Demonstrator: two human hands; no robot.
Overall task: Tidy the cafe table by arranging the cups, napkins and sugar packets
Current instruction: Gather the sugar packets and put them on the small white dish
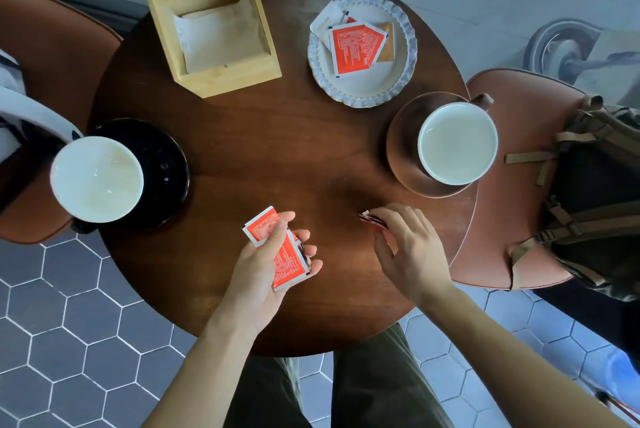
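Observation:
My left hand (268, 266) holds a small stack of red sugar packets (287, 263) above the near edge of the round wooden table (277, 136). To its right, my right hand (408, 247) pinches another red packet (370, 218) just over the tabletop. More red and brown packets (356, 46) lie on a white scalloped plate (405, 77) at the far right. A white cup (97, 178) sits on a black saucer (162, 171) at the left. Another white cup (457, 143) rests on a brown saucer (405, 150) at the right. A wooden napkin holder (214, 29) with napkins stands at the back.
Brown chairs flank the table on both sides; the right chair (502, 219) carries an olive backpack (595, 199). The left cup overhangs the table's left edge. Grey hexagon floor tiles (69, 323) lie below, and my legs are under the near edge.

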